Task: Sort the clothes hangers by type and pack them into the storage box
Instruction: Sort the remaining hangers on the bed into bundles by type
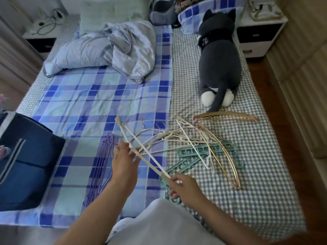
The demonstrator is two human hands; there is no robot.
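Above bed, hands gripping cream hangers

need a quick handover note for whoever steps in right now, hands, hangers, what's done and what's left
Left hand and right hand both grip cream hangers, held crossed above the bed.
Purple hangers lie stacked together left of the hands: that type looks sorted.
Still mixed in a pile on the right: white hangers, teal hangers, gold hangers.
Dark blue storage box sits at the bed's left edge; no hangers visible in it.
Left: finish sorting, then pack everything.
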